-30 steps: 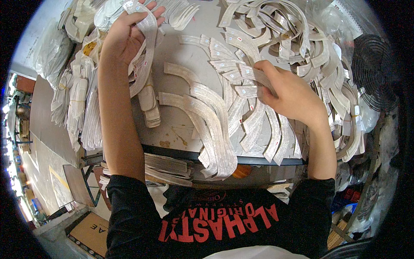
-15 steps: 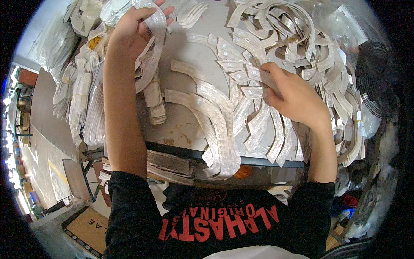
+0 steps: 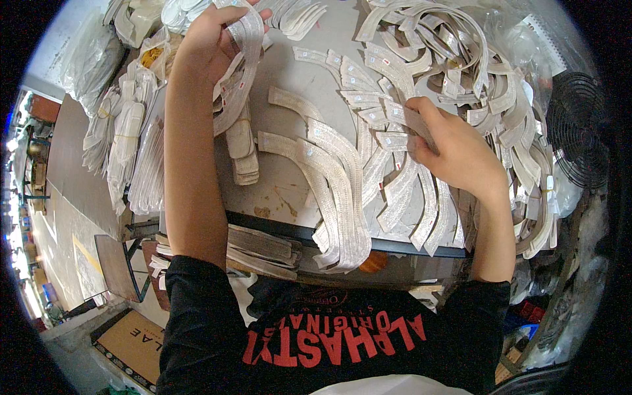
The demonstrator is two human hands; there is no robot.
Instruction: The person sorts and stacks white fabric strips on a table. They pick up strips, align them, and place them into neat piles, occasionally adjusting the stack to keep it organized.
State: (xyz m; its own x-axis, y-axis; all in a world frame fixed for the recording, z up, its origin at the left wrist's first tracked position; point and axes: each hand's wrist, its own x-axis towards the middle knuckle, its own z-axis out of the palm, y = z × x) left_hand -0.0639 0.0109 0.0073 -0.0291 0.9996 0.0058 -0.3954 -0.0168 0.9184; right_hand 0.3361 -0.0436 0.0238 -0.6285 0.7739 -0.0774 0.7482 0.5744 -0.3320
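Note:
At the far left of the table my left hand (image 3: pixel 209 41) is closed on several curved strips (image 3: pixel 245 62) of off-white fabric, which hang from it in a bow. My right hand (image 3: pixel 457 148) pinches the end of another pale fabric strip (image 3: pixel 401 116) between thumb and fingers. Around that strip lie overlapping curved strips (image 3: pixel 353 99) with small labels near their ends. In the middle, a group of longer strips (image 3: pixel 339 191) fans out and droops over the near table edge. A banded bundle of strips (image 3: pixel 242 148) lies beside my left forearm.
A large tangled heap of strips (image 3: pixel 507 112) covers the right side. Tied bundles (image 3: pixel 128 128) and plastic bags (image 3: pixel 89 72) crowd the left. A black fan (image 3: pixel 579 128) stands at the far right. More strips (image 3: pixel 263 250) sit below the table edge (image 3: pixel 408 248). A cardboard box (image 3: pixel 128 345) rests on the floor.
The view has shifted slightly, so the table's contents appear a little further right. Both hands keep their holds and have barely moved.

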